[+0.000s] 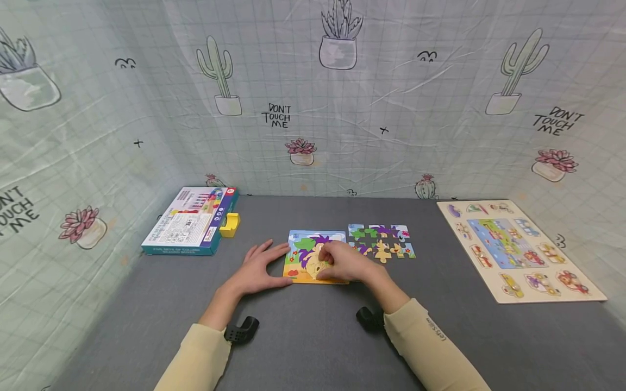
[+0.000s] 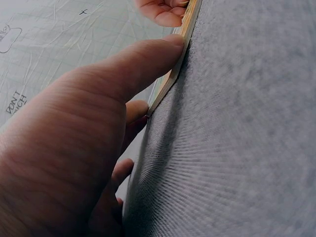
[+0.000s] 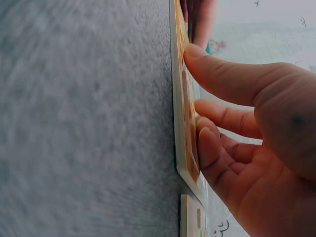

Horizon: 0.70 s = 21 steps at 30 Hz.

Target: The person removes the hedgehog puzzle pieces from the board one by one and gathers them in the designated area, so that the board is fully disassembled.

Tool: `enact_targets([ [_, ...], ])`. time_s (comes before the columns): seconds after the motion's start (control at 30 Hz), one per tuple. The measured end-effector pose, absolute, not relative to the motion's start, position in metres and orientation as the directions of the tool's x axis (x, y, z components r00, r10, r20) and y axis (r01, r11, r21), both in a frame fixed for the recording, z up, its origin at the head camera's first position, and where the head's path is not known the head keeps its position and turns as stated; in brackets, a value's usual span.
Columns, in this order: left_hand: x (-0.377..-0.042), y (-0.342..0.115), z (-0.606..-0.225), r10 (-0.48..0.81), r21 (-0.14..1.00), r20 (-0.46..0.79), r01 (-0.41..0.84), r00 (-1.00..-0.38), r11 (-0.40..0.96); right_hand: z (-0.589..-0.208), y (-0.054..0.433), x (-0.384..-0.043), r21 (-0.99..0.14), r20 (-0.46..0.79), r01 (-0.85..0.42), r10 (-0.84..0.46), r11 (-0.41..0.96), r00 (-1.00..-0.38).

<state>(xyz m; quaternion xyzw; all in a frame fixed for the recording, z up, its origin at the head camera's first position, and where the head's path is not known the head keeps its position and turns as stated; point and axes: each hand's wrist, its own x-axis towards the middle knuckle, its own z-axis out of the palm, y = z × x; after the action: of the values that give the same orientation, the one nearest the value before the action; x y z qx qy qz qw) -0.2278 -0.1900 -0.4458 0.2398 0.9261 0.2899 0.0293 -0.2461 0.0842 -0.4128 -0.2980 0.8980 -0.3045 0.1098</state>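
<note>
A small jigsaw puzzle board point(image 1: 299, 276) lies flat on the table, its picture showing a purple-haired figure, a green tree and an orange ground. The left hand point(image 1: 256, 271) steadies its left side, fingers and thumb spread; in the left wrist view the thumb point(image 2: 153, 57) presses on the board's edge. Over the right part of the board, the right hand point(image 1: 346, 262) has thumb and index finger down at a puzzle piece, which it pinches; the other fingers curl in. The palm hides much of the right half. Several loose jigsaw pieces point(image 1: 383, 250) lie just beyond the right hand.
A white and teal box point(image 1: 183, 228) lies at the back left, a yellow plastic piece point(image 1: 230, 225) beside it. At the right rests a large wooden picture board point(image 1: 528, 290). Patterned cloth point(image 1: 342, 119) walls the grey table point(image 1: 303, 347) behind and on both sides.
</note>
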Motion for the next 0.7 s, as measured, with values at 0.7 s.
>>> enact_targets([
  [0.7, -0.2269, -0.1892, -0.4450, 0.455, 0.559, 0.079, 0.417, -0.887, 0.716, -0.4115, 0.0868, -0.2444, -0.694, -0.007, -0.412, -0.577, 0.590, -0.817],
])
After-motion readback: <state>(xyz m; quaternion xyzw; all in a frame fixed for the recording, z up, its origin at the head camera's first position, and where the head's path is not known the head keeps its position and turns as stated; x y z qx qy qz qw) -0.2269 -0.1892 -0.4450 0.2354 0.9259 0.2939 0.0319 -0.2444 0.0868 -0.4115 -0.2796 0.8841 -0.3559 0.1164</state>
